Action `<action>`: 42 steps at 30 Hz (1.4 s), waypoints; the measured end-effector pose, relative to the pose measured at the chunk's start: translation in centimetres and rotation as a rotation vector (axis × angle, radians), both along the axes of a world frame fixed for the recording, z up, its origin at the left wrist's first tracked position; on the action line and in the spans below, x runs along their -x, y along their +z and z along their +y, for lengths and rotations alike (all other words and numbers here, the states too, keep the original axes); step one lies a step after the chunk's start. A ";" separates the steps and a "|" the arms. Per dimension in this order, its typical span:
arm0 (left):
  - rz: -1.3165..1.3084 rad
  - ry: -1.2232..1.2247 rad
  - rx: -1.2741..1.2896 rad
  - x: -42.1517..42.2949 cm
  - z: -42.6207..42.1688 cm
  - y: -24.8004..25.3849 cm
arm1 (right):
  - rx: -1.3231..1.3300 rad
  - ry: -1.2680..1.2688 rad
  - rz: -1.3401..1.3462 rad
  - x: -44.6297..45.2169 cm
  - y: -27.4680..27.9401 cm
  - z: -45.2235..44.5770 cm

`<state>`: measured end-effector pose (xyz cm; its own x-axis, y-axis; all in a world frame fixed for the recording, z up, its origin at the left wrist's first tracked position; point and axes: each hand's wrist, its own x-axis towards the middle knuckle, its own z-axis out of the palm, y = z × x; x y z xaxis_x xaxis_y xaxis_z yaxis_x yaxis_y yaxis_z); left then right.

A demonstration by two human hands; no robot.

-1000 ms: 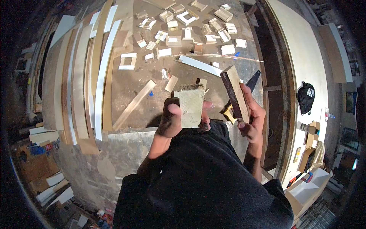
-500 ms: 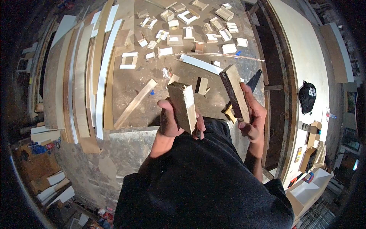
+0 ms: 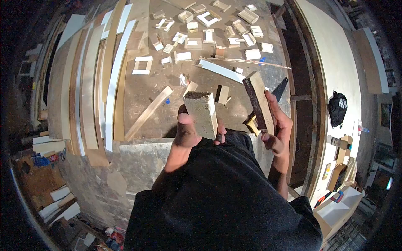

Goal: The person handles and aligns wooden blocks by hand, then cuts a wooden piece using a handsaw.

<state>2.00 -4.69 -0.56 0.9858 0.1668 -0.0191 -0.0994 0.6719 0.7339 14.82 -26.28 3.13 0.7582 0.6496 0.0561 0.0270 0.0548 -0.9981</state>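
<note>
My left hand (image 3: 186, 130) is closed around a short wooden block (image 3: 202, 112). The block stands on end, with a rough, dark top edge and a pale, scuffed broad face toward me. In my right hand (image 3: 280, 127) is a longer wooden block (image 3: 260, 100), gripped between thumb and fingers. Its left face is dark and grainy; the wider face is bare wood. The two blocks are apart, both held above the near part of the worktable (image 3: 155, 129). Behind the right block lies a handsaw, its dark blade (image 3: 280, 88) and yellow-black handle (image 3: 251, 124) partly hidden.
Several small wooden frames and boxes (image 3: 208, 19) are spread over the far tabletop. A white strip (image 3: 222, 71) and a loose wooden strip (image 3: 149, 113) lie nearer. Long boards (image 3: 115, 85) line the left side. On the pale right-hand board (image 3: 331, 58) rests a black pouch (image 3: 337, 109).
My left hand has turned its block, so a broad, scuffed face now shows instead of the narrow edge. My right hand and its block have barely moved.
</note>
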 end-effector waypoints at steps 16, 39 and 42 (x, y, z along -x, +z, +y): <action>-0.130 0.641 -1.104 0.2 2.1 2.4 | 0.058 -0.055 -0.146 -0.1 -1.1 -0.1; -0.230 0.861 -1.419 1.7 1.5 4.8 | 0.111 -0.154 -0.247 0.3 -1.8 -1.1; -0.204 0.826 -1.359 1.5 1.4 4.7 | 0.107 -0.134 -0.155 0.8 -1.2 -1.0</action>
